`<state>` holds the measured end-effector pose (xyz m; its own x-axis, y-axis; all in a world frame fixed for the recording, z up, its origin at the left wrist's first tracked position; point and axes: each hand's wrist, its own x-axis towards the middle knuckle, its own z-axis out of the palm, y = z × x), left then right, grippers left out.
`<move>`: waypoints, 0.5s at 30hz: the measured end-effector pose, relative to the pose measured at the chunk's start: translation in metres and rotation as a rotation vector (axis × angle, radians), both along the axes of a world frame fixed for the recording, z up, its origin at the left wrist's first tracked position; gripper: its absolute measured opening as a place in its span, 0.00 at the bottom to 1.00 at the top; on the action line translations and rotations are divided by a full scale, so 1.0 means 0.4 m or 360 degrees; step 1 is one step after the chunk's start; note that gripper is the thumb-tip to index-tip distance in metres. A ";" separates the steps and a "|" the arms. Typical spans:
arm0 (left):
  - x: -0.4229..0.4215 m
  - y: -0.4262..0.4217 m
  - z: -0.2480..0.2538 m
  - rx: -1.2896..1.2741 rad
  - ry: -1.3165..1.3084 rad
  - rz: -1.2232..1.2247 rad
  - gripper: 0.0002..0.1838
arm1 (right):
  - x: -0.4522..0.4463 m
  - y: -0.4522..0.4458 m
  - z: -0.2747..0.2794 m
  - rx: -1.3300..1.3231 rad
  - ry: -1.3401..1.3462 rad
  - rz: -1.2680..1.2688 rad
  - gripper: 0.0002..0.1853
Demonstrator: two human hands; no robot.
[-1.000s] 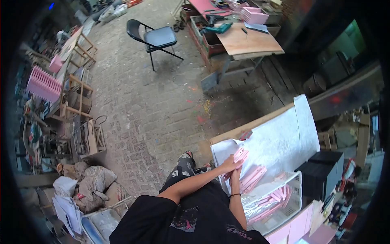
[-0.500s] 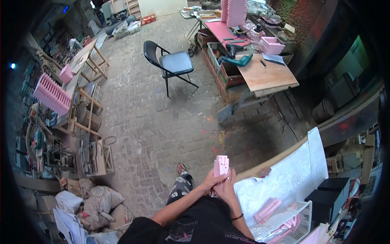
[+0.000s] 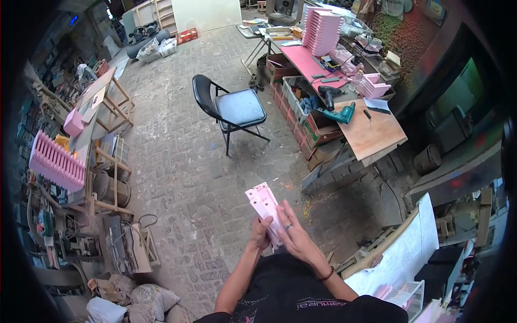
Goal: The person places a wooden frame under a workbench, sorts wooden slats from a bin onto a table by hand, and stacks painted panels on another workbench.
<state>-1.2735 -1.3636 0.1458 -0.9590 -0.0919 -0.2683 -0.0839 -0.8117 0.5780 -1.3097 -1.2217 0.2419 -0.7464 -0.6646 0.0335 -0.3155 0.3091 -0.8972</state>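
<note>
While the left hand (image 3: 259, 232) grips one side of the pink strips (image 3: 265, 207), the right hand (image 3: 297, 239) lies against their other side, fingers extended. The bundle sits at lower center of the frame, tilted, above the brick floor (image 3: 188, 183). A black folding chair (image 3: 239, 107) stands at upper center, well apart.

This is a workshop: power drills (image 3: 339, 113) lie on a worktable (image 3: 374, 132), its pink-topped neighbour (image 3: 301, 59) carries stacked pink parts (image 3: 321, 32) at the far end, and crates (image 3: 298, 91) sit beneath. Rough wooden benches (image 3: 97, 91), bulging sacks (image 3: 153, 300) and paint-spattered brick paving (image 3: 177, 172) surround a folding chair (image 3: 239, 107).
</note>
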 end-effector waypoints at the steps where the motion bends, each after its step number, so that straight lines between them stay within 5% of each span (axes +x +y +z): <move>1: -0.049 -0.017 -0.018 0.0075 0.0092 -0.0122 0.39 | -0.040 -0.020 -0.015 -0.0006 -0.0021 -0.0101 0.29; 7: -0.396 -0.103 -0.037 0.0214 0.0144 -0.0266 0.40 | -0.346 -0.139 -0.116 -0.0064 0.0133 -0.0511 0.23; 10: -0.604 -0.148 -0.049 0.0124 0.0080 -0.0232 0.37 | -0.537 -0.209 -0.120 -0.0462 -0.0177 -0.0835 0.20; 15: -0.912 -0.208 -0.041 0.0530 0.0150 -0.0132 0.37 | -0.881 -0.229 -0.050 -0.0409 0.0115 -0.0401 0.15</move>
<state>-1.6384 -1.4470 0.1296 -0.9814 0.0649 -0.1805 -0.1163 -0.9497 0.2909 -1.6621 -1.3132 0.2219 -0.8754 -0.4230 0.2339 -0.3234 0.1528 -0.9338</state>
